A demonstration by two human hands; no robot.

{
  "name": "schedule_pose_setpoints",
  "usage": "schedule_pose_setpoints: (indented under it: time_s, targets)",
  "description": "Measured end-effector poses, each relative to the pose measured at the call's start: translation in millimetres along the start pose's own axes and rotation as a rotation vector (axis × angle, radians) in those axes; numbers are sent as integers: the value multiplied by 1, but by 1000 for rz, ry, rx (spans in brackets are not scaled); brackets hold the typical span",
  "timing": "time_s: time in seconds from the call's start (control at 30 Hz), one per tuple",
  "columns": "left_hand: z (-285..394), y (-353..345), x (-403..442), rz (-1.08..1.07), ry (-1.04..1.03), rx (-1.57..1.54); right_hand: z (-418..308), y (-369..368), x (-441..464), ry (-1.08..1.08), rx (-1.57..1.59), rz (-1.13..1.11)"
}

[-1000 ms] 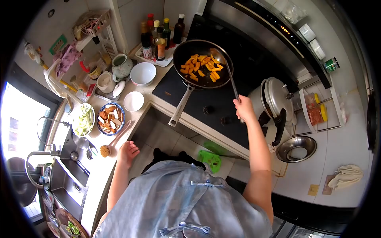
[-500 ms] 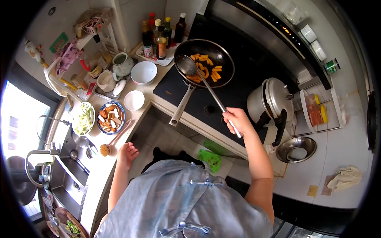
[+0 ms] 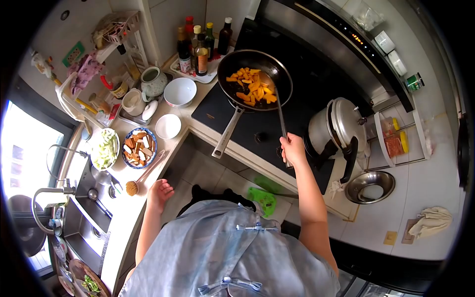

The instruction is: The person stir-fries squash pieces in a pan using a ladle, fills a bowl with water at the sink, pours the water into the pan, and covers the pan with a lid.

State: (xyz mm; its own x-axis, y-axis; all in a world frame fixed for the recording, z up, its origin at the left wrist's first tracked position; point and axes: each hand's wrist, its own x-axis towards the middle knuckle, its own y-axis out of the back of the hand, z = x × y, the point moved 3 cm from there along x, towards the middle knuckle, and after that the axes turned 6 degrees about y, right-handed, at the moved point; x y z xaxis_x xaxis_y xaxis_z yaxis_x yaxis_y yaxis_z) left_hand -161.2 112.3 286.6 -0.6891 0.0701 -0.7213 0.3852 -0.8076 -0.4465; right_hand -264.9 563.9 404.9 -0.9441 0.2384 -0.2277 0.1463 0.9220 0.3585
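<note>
The right hand [image 3: 294, 149] gripped a slim metal ladle [image 3: 281, 116]; blocky orange strips [image 3: 255, 90] lay beyond its fingers [image 3: 285, 143] in the round pan [image 3: 277, 65]; left hand [image 3: 159, 193] loosely curled.

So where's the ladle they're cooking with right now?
In the head view, the ladle is upper centre, slightly right: its scoop is beside the orange pieces in the frying pan, its handle in the person's right hand.
</note>
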Motion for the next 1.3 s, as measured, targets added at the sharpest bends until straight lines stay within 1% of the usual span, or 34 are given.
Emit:
schedule_pose_setpoints:
  time_s: [0.03,0.13,0.23,0.27,0.3,0.37,0.47,0.57,0.6,0.63,0.67,0.7,0.73,0.77,0.8,0.83,0.9,1.0,1.1,1.2,1.3]
  targets:
    - [0,-1,0,-2,-1,-3,1,0,-1,-13,101,-63]
    - [0,0,4,-18,2,-25,-5,0,3,56,67,-6]
    - [-1,3,6,-28,7,-33,-1,-5,34,35,103,125]
    - [-1,3,6,-30,7,-33,1,-6,48,28,162,106]
    - [-1,4,6,-31,5,-27,-5,-8,55,-23,226,66]
    - [-3,4,5,-34,2,-14,-8,-15,70,-11,309,-36]
    - [-4,3,4,-35,9,-14,-18,-19,75,35,143,-169]
    - [-2,-1,1,-22,8,-31,-44,4,45,147,-498,-281]
    - [-2,-1,2,-22,5,-34,-41,17,41,562,-810,-211]
    - [-3,1,4,-21,3,-39,-41,31,30,571,-969,-206]
    - [-3,3,5,-20,2,-42,-40,44,20,656,-1140,-185]
    - [-4,3,5,-19,3,-42,-54,53,3,625,-1269,-208]
    - [-2,2,5,-18,2,-42,-64,62,-11,665,-1340,-206]
    - [-1,1,5,-17,0,-41,-68,72,-18,656,-1485,-197]
    - [-1,0,5,-19,3,-29,-68,83,-23,687,-1503,-161]
    - [0,-1,5,-20,6,-16,-82,86,-35,613,-1453,-118]
    - [0,-2,6,-23,11,-9,-85,96,-45,620,-1227,-70]
    - [2,-5,10,-27,18,-13,-83,102,-51,219,-753,-235]
    - [4,-8,12,-27,28,5,-66,92,-49,-81,-469,-253]
    - [3,-12,13,-36,29,14,-60,63,-35,3,-372,-245]
    - [6,-13,14,-51,18,34,-58,56,-26,-12,-294,-203]
